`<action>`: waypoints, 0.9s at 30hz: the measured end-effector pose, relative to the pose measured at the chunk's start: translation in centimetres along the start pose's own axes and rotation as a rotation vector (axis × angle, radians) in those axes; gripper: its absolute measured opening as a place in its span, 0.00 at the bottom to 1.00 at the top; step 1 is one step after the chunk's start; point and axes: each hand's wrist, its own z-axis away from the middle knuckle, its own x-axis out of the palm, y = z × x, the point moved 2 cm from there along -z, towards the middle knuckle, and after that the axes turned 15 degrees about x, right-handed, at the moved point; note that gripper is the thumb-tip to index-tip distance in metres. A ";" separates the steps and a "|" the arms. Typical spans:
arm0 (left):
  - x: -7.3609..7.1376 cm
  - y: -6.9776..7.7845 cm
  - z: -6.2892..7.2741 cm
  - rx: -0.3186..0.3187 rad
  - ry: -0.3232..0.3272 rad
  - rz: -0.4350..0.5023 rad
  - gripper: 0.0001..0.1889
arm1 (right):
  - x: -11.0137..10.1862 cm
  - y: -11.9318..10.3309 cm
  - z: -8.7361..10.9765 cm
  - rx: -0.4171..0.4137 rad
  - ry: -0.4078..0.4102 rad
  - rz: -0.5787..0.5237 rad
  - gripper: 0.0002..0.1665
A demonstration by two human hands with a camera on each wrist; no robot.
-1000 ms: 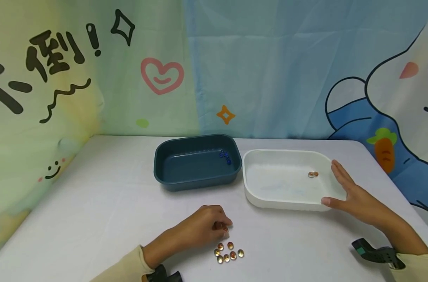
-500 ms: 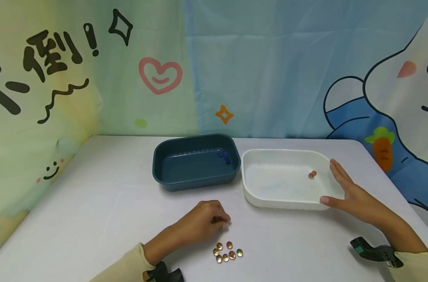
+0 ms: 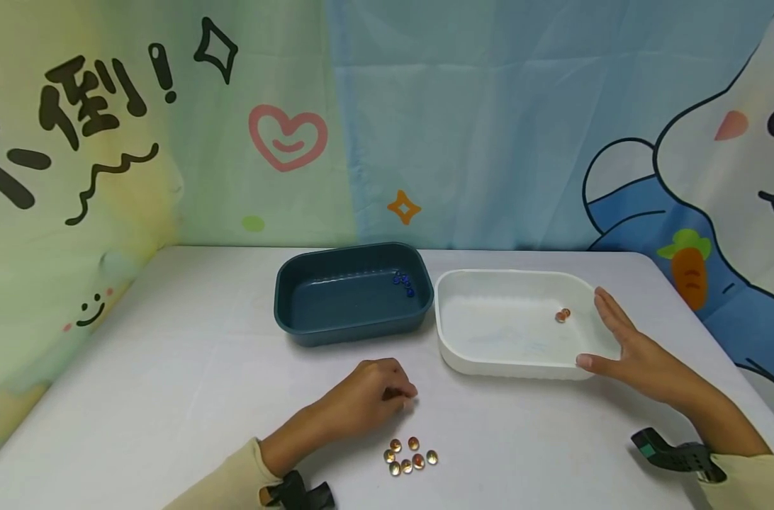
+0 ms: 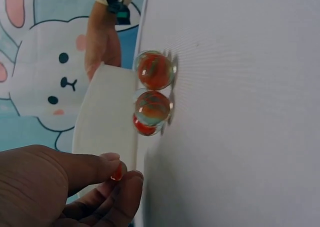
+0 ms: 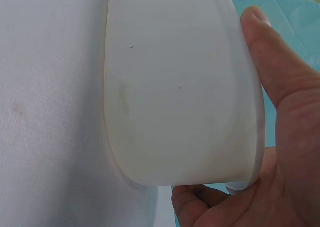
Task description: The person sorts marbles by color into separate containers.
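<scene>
Between thumb and fingertips my left hand (image 3: 364, 400) pinches a small red-orange glass marble (image 4: 117, 172), largely covered by the fingers. That hand is above the table, just beyond a cluster of several amber and orange marbles (image 3: 418, 462). My right hand (image 3: 642, 354) rests on the right end of a white tray (image 3: 495, 326), its fingers extended along the end and the thumb at the front rim. In the right wrist view the thumb (image 5: 272, 52) lies along the tray's side. Two orange marbles (image 3: 561, 317) sit inside the white tray, toward its right end.
To the left of the white tray, close beside it, stands a dark teal tray (image 3: 336, 308) with several small blue pieces (image 3: 407, 281) at its right end. A printed cloth backdrop (image 3: 463, 142) rises behind the white-covered table (image 3: 189, 375).
My left hand has moved slightly away from the table marbles, toward the trays, still pinching its marble. The two marbles in the white tray have shifted a little. My right hand stays on the tray.
</scene>
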 end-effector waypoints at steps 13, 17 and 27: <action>-0.8 0.2 -0.8 -0.033 0.159 0.055 0.08 | 0.0 -0.1 0.0 0.007 -0.002 0.001 0.65; -0.7 0.4 -1.6 -0.043 0.196 0.114 0.07 | -0.1 0.0 0.0 0.006 -0.006 0.005 0.65; -0.9 2.0 -4.6 -0.008 0.249 0.304 0.08 | 0.0 0.1 -0.1 -0.008 -0.004 0.000 0.65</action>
